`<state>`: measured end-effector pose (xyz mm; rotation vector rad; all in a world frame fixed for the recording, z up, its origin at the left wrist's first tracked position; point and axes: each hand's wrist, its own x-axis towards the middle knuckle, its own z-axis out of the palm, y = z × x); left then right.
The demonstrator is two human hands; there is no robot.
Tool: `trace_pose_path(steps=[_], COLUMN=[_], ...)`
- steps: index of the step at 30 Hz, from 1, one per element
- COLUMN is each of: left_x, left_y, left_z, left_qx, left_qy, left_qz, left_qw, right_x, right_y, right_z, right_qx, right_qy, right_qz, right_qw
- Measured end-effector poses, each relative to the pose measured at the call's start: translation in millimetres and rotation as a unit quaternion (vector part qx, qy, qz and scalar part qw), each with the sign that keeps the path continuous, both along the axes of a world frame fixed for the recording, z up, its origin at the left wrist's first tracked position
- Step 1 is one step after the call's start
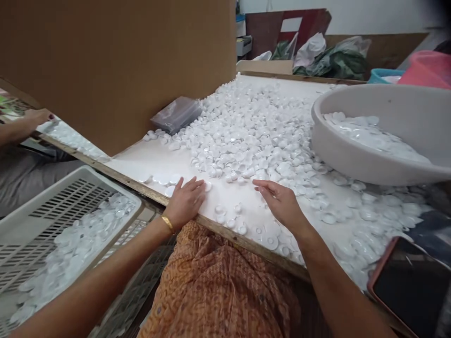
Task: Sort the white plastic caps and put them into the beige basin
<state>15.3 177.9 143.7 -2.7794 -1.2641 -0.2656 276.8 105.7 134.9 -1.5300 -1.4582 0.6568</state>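
My left hand [186, 202], with a gold bangle at the wrist, lies palm down at the table's near edge, fingers spread. A white cap shows at its fingertips, and a short row of white caps [164, 180] lies just left of it. My right hand [280, 202] hovers over the white table top [225, 192], its fingers stretched leftward and slightly apart; I see nothing held in them. Its fingertips are close to the front of a large heap of small round white plastic caps [243, 131]. Several loose caps [231, 223] lie between my hands.
A large pale tub [380, 166] holding white pieces stands right. A phone [412, 281] lies at lower right. A slotted crate [137, 206] of white pieces sits lower left. A cardboard sheet [116, 61] rises at left, beside a clear plastic packet [178, 115]. Another person's hand [35, 119] shows far left.
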Motion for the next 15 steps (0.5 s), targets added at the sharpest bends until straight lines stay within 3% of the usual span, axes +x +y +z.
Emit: trace_pose_path(steps=[2,5,7,10,12,15], left_x=[10,51,85,126,139,134], left_y=[-9,-31,-48,-64,-68,-65], left_z=[6.3,10.0,7.1,-2.6,-8.0,-6.1], left_qx=[0.01,-0.043,-0.093,-0.096,-0.101,-0.151], left_qy=[-0.043,-0.094,-0.059,0.03,0.061,0.05], left_qz=[-0.004,-0.085,-0.15,-0.208,-0.214,-0.16], left_qw=[0.999,0.991,0.983,0.973,0.97,0.974], right_x=[13,23,24,22,22,18], right_y=[-21,-49,-60,-65,-62,-51], right_z=[2.8,2.9,0.9,-4.4,-7.8,-8.5], right_qx=[-0.055,-0.115,-0.125,-0.114,-0.108,-0.097], right_qy=[-0.013,-0.096,-0.174,-0.241,-0.248,-0.247], right_qz=[-0.007,0.013,0.025,0.01,0.012,0.036], right_qw=[0.998,0.989,0.976,0.964,0.963,0.963])
